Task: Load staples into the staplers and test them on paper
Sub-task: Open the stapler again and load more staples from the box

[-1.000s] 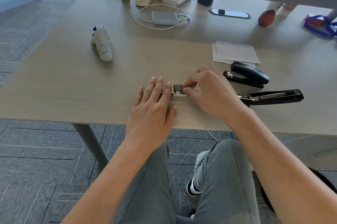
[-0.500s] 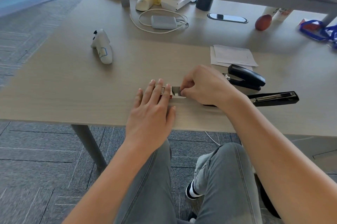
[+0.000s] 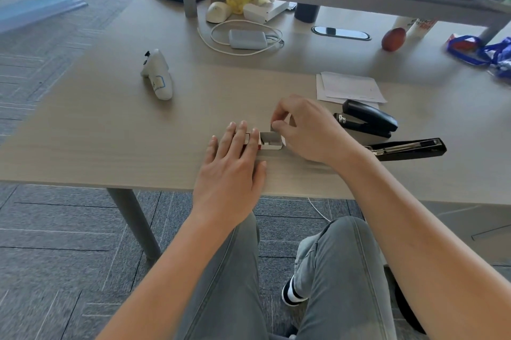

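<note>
Near the desk's [image 3: 110, 146] front edge, our left hand [image 3: 235, 157] lies flat, pinning the staple box [image 3: 269, 142]; our right hand [image 3: 307, 129] pinches something at its open end, too small to identify. A jerk could scatter staples before reaching the opened stapler [image 3: 409, 148].

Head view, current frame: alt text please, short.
A person's left hand presses a small staple box flat on a wooden desk while the right hand pinches at its open end. Two black staplers, one closed and one opened out, lie right of it beside paper sheets.
</note>
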Demonstrator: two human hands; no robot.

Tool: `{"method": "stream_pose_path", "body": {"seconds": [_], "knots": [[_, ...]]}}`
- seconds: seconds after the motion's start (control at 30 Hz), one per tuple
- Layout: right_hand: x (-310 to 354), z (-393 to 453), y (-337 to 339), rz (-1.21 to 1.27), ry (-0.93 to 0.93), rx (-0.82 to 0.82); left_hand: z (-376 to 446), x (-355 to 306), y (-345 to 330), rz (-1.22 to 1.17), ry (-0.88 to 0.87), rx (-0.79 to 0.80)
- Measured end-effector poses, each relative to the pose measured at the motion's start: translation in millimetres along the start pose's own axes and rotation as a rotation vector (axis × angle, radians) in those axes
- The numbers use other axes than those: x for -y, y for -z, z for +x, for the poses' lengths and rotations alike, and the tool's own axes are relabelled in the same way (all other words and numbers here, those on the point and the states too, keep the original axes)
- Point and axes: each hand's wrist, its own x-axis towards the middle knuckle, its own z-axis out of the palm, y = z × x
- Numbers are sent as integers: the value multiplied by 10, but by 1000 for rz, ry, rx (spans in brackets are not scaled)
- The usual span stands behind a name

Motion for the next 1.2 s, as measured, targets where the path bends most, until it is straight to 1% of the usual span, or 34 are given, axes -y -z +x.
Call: {"method": "stream_pose_path", "body": {"seconds": [0.07, 0.27, 0.43, 0.57, 0.7, 0.73, 0.8, 0.87, 1.03, 1.2], "knots": [[3, -31, 2, 79, -15, -70, 5, 0, 1, -11, -3, -5], [-31, -147, 10, 273, -65, -185, 19, 5, 20, -69, -3, -15], [-116, -267, 90, 390, -153, -238, 46, -43, 74, -97, -2, -21], [-252, -382, 202, 582, -232, -286, 89, -306, 99, -117, -36, -23], [-483, -582, 335, 726, -295, -356, 117, -617, 27, -151, -122, -23], [-552, -640, 375, 714, -300, -377, 125, -693, 0, -152, -138, -16], [-711, -758, 444, 611, -286, -409, 131, -842, -52, -168, -156, 0], [-854, -865, 512, 504, -268, -407, 126, -965, -106, -184, -150, 5], [-1075, -1016, 592, 241, -226, -356, 114, -1155, -230, -180, -99, 52], [-1148, -1069, 637, 77, -156, -292, 116, -1216, -301, -147, -53, 58]]}}
